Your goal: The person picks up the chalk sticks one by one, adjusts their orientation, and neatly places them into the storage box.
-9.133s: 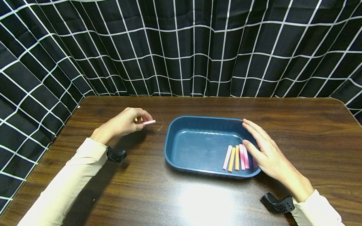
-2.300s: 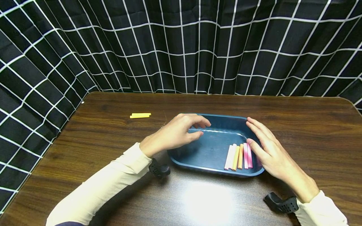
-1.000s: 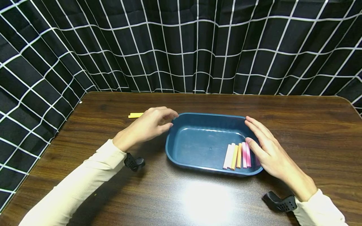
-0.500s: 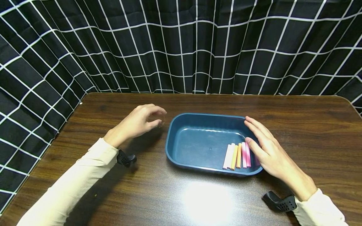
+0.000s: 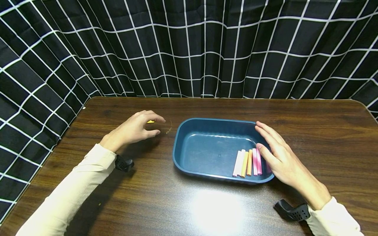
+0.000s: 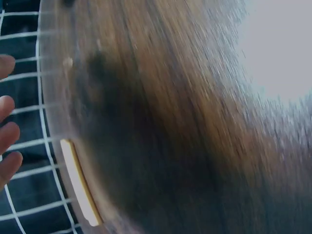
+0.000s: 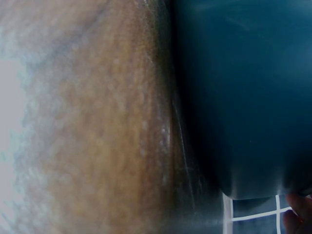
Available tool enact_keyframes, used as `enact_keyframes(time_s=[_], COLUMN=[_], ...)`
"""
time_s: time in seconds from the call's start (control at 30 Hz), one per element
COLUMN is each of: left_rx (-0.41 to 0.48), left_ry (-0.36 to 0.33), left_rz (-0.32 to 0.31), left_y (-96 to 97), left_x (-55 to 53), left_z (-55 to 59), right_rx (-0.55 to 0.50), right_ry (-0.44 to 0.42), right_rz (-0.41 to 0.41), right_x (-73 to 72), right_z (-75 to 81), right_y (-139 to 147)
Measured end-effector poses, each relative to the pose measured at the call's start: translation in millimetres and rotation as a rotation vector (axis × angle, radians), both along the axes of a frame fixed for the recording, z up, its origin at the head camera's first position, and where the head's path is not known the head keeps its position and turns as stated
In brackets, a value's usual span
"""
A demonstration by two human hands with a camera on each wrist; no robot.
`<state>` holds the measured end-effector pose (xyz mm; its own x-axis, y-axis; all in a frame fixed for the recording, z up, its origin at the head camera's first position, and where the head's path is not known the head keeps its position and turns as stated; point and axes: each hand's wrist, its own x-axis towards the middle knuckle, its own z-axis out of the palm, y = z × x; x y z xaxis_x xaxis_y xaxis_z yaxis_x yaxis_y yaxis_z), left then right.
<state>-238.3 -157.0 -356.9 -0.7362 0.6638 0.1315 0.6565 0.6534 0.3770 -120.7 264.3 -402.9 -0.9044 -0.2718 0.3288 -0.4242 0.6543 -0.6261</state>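
Observation:
My left hand is over the far left part of the table, fingers and thumb spread apart with nothing between them. Yellow chalk shows in the gap behind the thumb, mostly covered by the hand. The left wrist view has the chalk lying on the table, apart from the fingertips. With fairly straight fingers, my right hand rests at the right end of a blue plastic bin, thumb over its inside. Several chalk sticks, white, yellow, orange and pink, lie side by side in the bin's right end.
The bin stands mid-table on a brown wood-grain table. A black curtain with white grid lines hangs behind and to the left. A small white bit lies at the table's far left edge.
A pale stick has joined the row in the bin since the oldest frame. My left hand has since come from over the bin back left to the yellow chalk. My right hand stays put.

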Motion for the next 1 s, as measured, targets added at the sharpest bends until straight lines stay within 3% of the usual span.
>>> enact_keyframes(time_s=[0.3,0.57,1.0], left_rx=[-0.054,-0.119,-0.177], left_ry=[0.017,-0.004,-0.017], left_rz=[0.102,0.156,0.182], left_y=[-16.0,-23.0,-29.7], left_x=[-9.1,-14.1,-23.4], left_z=[-7.3,-11.6,-19.4], right_rx=[0.002,-0.007,-0.023], right_ry=[0.006,-0.007,-0.022], right_rz=[0.001,0.002,0.006], right_x=[0.2,0.5,0.4], right_z=[-0.2,0.2,1.2], right_y=[0.0,-0.1,-0.7])
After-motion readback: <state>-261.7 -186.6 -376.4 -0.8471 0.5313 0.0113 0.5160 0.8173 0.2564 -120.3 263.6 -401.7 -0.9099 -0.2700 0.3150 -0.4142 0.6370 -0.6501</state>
